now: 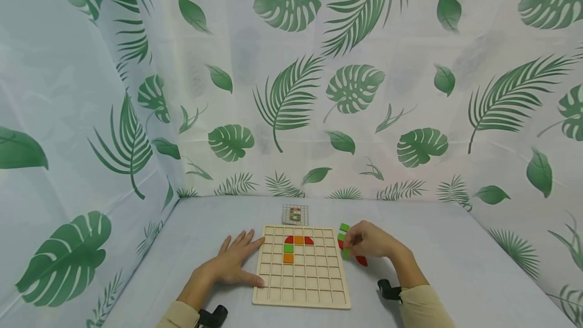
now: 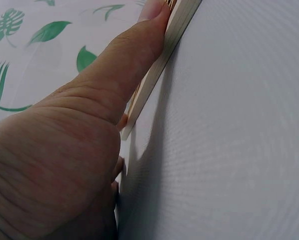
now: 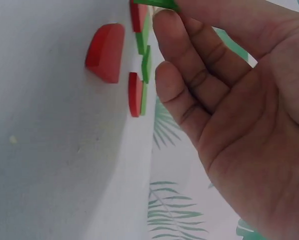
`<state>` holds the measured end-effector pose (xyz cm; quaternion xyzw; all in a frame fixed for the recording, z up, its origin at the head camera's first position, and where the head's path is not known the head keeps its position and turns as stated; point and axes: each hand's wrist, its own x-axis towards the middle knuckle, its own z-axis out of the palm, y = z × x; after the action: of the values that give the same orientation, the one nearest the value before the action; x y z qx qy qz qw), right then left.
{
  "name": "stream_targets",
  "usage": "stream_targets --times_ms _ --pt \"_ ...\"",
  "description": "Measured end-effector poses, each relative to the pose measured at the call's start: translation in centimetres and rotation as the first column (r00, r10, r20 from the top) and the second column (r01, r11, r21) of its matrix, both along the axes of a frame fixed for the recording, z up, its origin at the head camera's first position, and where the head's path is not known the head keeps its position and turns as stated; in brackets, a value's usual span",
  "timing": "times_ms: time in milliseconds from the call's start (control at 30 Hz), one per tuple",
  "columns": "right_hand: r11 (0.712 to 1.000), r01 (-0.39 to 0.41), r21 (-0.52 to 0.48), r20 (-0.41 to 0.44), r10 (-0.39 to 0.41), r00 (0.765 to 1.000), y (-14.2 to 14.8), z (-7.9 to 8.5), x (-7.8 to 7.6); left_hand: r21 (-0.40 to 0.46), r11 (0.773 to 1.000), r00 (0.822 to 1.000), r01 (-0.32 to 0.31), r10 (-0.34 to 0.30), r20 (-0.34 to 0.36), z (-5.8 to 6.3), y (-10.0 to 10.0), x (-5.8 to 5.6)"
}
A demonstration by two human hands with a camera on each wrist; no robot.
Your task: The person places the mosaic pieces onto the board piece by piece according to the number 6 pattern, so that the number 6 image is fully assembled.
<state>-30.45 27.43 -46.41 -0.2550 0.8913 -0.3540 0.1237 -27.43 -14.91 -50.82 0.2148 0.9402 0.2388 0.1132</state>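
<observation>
A wooden grid board (image 1: 309, 295) lies on the table, with several red, orange and green pieces in its upper cells. An orange square (image 1: 288, 258) sits lowest in that group, right below a green square (image 1: 289, 248). With fingers spread, my left hand (image 1: 230, 264) rests at the board's left edge; its thumb touches the wooden rim in the left wrist view. My right hand (image 1: 371, 241) is beside the board's right edge and pinches a green square block (image 3: 158, 3) between thumb and fingers. Around it lie loose pieces, among them a red rounded piece (image 3: 107, 52).
Behind the board lies a small pattern card (image 1: 295, 214) with a coloured figure on a grid. Loose green blocks (image 1: 344, 227) lie near the board's upper right corner. Leaf-printed cloth (image 1: 291, 115) hangs behind and at the left of the table.
</observation>
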Motion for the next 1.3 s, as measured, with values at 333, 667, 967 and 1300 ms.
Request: stream_targets --times_ms 333,667,967,1300 --pt "0.987 0.011 -0.160 -0.006 -0.012 1.000 -1.9 0.9 -0.3 0.006 1.000 1.000 0.008 -0.008 0.002 -0.2 -0.1 -0.1" --pt "0.985 -0.105 -0.137 -0.046 0.100 0.994 -5.8 0.3 -1.5 -0.002 1.000 1.000 0.001 -0.001 -0.009 -0.4 -0.3 -0.2" --pt "0.975 -0.190 -0.113 0.016 0.193 0.981 -8.8 0.4 -1.5 0.010 1.000 1.000 0.016 -0.016 -0.004 -0.2 -0.2 -0.1" --pt "0.964 -0.262 -0.036 -0.036 0.261 0.965 -11.0 0.2 -1.6 0.005 1.000 1.000 0.021 -0.021 -0.005 -0.1 -0.2 -0.2"
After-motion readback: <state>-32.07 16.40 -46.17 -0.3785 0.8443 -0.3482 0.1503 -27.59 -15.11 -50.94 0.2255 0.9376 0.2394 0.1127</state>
